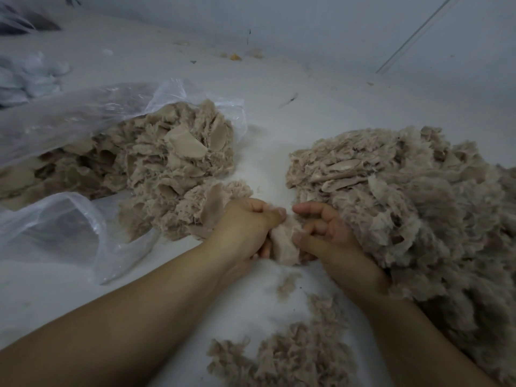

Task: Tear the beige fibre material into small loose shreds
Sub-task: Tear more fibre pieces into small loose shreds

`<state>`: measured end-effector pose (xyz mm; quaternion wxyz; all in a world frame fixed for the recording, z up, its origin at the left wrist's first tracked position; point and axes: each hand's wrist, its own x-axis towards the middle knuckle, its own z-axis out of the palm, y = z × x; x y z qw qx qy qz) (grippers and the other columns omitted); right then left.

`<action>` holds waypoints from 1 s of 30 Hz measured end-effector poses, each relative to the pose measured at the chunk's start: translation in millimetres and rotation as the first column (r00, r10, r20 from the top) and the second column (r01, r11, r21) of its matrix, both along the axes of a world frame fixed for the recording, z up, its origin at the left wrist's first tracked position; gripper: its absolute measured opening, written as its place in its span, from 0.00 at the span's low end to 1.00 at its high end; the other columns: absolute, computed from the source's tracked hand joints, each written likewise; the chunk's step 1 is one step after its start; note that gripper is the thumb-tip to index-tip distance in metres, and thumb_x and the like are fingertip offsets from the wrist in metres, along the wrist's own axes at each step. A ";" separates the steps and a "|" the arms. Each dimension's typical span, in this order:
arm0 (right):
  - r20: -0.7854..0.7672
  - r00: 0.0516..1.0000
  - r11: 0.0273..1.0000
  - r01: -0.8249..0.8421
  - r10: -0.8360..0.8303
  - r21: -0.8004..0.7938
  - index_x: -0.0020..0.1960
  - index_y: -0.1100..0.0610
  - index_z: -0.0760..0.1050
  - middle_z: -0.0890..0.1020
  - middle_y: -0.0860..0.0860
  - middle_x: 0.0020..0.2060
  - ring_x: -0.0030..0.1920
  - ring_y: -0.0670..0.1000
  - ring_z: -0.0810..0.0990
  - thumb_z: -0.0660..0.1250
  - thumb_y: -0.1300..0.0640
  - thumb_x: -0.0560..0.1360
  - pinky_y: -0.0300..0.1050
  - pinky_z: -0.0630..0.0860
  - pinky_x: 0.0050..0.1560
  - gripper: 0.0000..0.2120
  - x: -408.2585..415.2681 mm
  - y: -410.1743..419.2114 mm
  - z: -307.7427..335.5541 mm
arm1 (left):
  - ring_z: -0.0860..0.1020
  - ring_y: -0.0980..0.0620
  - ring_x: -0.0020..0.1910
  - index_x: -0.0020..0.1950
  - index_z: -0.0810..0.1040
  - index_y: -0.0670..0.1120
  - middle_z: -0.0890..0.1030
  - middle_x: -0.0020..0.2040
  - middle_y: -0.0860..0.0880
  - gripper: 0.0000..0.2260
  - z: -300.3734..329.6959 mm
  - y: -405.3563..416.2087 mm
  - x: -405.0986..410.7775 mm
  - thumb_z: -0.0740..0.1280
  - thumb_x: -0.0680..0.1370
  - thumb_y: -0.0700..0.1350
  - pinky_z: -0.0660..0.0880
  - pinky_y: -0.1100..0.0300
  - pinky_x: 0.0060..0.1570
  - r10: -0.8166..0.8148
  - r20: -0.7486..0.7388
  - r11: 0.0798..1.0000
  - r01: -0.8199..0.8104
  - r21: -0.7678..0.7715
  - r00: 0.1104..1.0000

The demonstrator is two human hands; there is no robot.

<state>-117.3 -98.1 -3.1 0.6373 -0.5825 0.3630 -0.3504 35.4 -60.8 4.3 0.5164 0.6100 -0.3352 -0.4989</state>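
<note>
A small piece of beige fibre material (pixel 284 244) sits between my two hands at the middle of the view. My left hand (pixel 245 227) grips its left side with curled fingers. My right hand (pixel 321 233) pinches its right side, thumb on top. A heap of chunky beige fibre (pixel 173 160) spills from a clear plastic bag on the left. A larger, fluffier pile of fibre (pixel 413 208) lies on the right, against my right wrist. Loose shreds (pixel 282 353) lie on the white surface below my hands.
The clear plastic bag (pixel 64 121) lies open on its side at left, with a second flap of plastic (pixel 69 227) in front of it. White bundled items (pixel 30 76) sit at far left. A pale wall (pixel 335 32) rises behind, with small scraps (pixel 236 56) at its base.
</note>
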 end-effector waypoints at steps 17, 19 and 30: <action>0.048 0.978 0.951 0.187 -0.204 0.245 0.59 0.67 0.75 0.82 0.57 0.43 0.40 0.50 0.82 0.62 0.57 0.80 0.39 0.79 0.37 0.14 7.2 2.2 0.6 | 0.76 0.57 0.23 0.43 0.80 0.42 0.78 0.28 0.55 0.06 5.6 44.0 1.1 0.71 0.71 0.32 0.74 0.60 0.24 -0.473 0.464 0.863 0.500 0.072 0.749; 0.038 0.979 0.955 0.186 -0.200 0.233 0.57 0.66 0.76 0.83 0.56 0.42 0.38 0.49 0.83 0.62 0.58 0.80 0.38 0.78 0.34 0.12 6.2 2.0 1.2 | 0.77 0.56 0.24 0.45 0.83 0.44 0.79 0.28 0.57 0.09 15.2 50.5 4.1 0.66 0.73 0.32 0.75 0.62 0.25 -0.646 0.427 0.749 0.634 0.193 0.633; 0.045 0.992 0.979 0.108 -0.117 0.171 0.49 0.60 0.79 0.85 0.57 0.41 0.44 0.55 0.82 0.66 0.54 0.75 0.48 0.79 0.45 0.09 2.5 5.3 2.1 | 0.74 0.49 0.22 0.43 0.78 0.43 0.79 0.31 0.39 0.07 10.7 11.1 -5.3 0.71 0.77 0.45 0.71 0.61 0.20 -0.151 0.313 0.971 0.200 -0.130 0.938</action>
